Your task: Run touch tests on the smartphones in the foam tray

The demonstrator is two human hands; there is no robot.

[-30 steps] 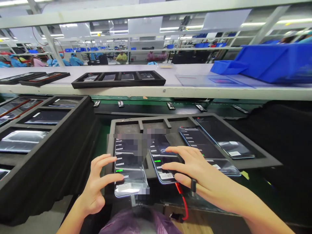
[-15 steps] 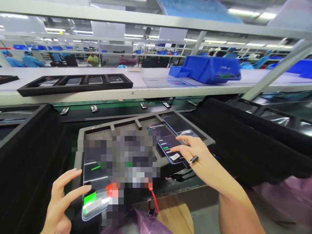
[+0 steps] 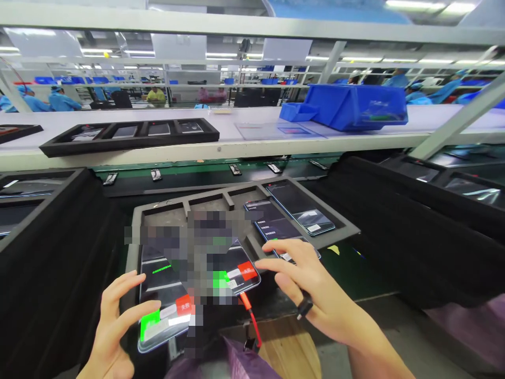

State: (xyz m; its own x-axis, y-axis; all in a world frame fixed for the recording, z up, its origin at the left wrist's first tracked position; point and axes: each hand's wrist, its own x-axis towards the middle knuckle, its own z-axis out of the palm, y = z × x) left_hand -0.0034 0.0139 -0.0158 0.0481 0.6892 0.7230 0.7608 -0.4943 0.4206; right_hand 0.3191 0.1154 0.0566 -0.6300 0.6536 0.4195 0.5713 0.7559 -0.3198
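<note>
Plainly, four phones sit in a grey foam tray point(image 3: 339, 227); the nearest phone point(image 3: 163, 302), showing green and red buttons, lies just under the left hand point(image 3: 114, 321), whose spread fingers grip nothing; the second phone point(image 3: 236, 271), with a red cable point(image 3: 252, 321) at its near end, lies just left of the right hand point(image 3: 311, 289), also released, fingertips over the third phone point(image 3: 280, 229); light, single-finger taps on the green patches should do best, I judge, without nudging the phones; black foam trays point(image 3: 47, 247) flank both hands.
</note>
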